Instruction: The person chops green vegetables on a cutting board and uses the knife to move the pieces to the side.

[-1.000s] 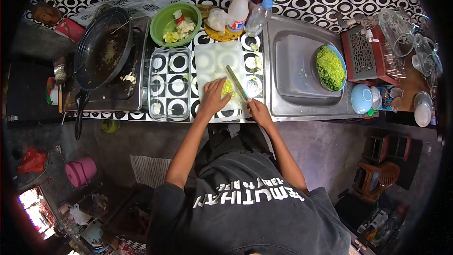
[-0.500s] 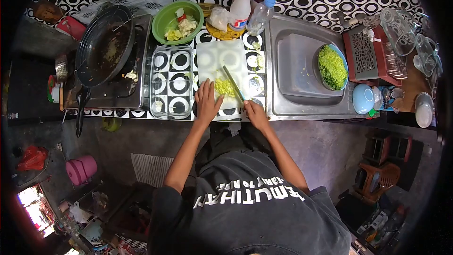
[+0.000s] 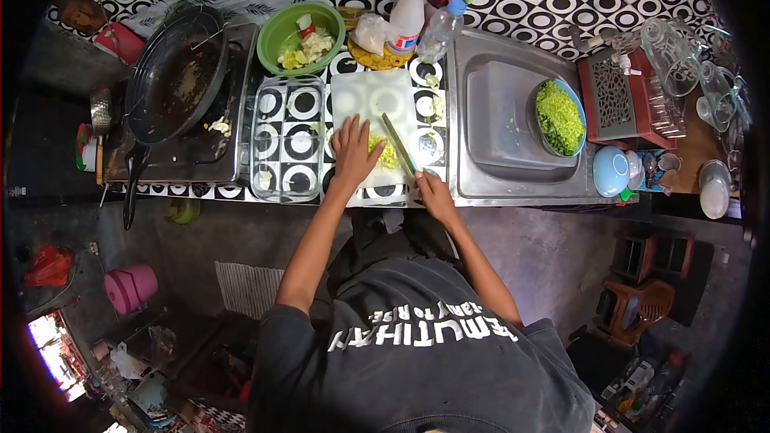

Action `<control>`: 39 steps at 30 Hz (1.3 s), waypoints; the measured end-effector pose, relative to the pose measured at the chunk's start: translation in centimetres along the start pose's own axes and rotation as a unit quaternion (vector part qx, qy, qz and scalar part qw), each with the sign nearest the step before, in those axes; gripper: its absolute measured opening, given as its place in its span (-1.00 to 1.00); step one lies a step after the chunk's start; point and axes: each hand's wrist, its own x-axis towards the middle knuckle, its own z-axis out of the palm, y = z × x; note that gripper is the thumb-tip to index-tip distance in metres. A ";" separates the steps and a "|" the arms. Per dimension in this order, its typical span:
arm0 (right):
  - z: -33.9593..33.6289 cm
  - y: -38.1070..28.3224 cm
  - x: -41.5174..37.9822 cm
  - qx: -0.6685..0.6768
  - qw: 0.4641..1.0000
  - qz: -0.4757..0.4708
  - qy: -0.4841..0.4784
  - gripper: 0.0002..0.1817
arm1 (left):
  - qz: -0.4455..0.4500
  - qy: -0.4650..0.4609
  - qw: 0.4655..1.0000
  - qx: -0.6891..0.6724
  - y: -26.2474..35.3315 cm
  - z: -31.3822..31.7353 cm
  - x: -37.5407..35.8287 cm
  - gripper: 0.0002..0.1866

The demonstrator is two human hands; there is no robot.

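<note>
A translucent cutting board [image 3: 353, 96] lies on the patterned counter, with chopped light-green vegetable [image 3: 387, 154] on its lower part. My left hand [image 3: 354, 151] rests flat on the board at the left of the pile, its fingers stretched and partly over the pieces. At the right edge of the pile, my right hand [image 3: 434, 192] is wrapped round the handle of a knife [image 3: 398, 141]. The blade points up and to the left, beside the chopped pieces.
Left of the board are a glass dish [image 3: 265, 188], a green bowl [image 3: 269, 46] and a black pan [image 3: 186, 84] on the stove. Bottles [image 3: 443, 30] stand behind. The sink [image 3: 521, 184] holds a bowl of chopped greens [image 3: 560, 119].
My left hand has moved up slightly and further over the chopped pieces, covering more of them. The knife stays in my right hand, nearly in place. The whole view has shifted slightly.
</note>
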 end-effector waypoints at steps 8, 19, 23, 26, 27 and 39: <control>0.1 -0.4 -0.4 0.021 1.000 0.010 -0.008 -0.50 | 0.042 -0.022 0.992 -0.117 0.7 -1.4 -2.2 -0.43; 1.1 -0.7 0.6 0.088 0.994 0.047 -0.052 -0.51 | 0.049 -0.055 0.975 -0.207 2.6 -1.2 -3.5 -0.21; 1.0 -0.9 0.2 0.072 0.996 0.027 -0.039 -0.51 | 0.045 -0.048 0.982 -0.179 2.8 -1.8 -3.5 -0.22; 0.9 -0.6 0.0 0.081 0.996 0.022 -0.028 -0.50 | -0.001 -0.020 0.993 -0.118 1.9 -2.2 -4.2 -0.24; 0.8 -0.5 -0.2 0.088 0.996 0.021 -0.024 -0.50 | -0.022 -0.009 0.995 -0.098 1.7 -2.2 -4.5 -0.24; 3.3 0.7 0.4 0.156 0.988 0.000 -0.021 -0.50 | -0.005 -0.093 0.993 -0.069 3.3 -0.4 -4.6 -0.11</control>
